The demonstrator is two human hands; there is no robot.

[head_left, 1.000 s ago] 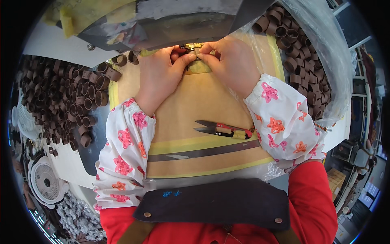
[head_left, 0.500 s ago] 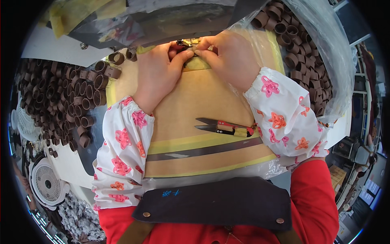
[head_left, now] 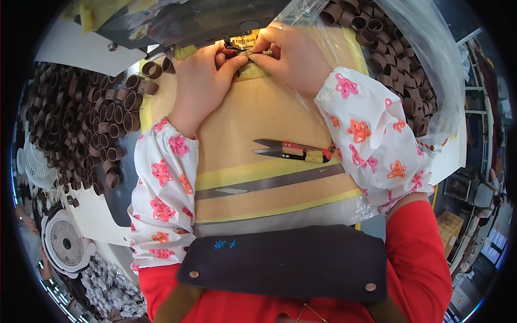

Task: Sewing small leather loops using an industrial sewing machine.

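Under the lit head of a sewing machine (head_left: 204,32), both my hands meet at a small brown piece (head_left: 245,53). My left hand (head_left: 202,81) pinches it from the left, thumb against fingers. From the other side my right hand (head_left: 293,56) grips it, its thumb and fingertips close to the left thumb. Most of the piece is hidden by the fingers; it resembles the brown bands around. Just beyond the fingertips is the metal presser foot area (head_left: 245,41). A pair of thread snips (head_left: 293,151) with red and black handles lies nearer me, blades pointing left.
Many brown ring-shaped bands (head_left: 89,116) are heaped at left, and another heap of bands (head_left: 396,59) is at right beside clear plastic sheeting (head_left: 439,70). A tan work surface (head_left: 253,118) with yellow tape lies beneath my arms. A white fan (head_left: 65,243) stands lower left.
The whole scene has shifted slightly up and left in the picture as the view moved. Both hands keep their pinch at the machine, with only small finger movement.
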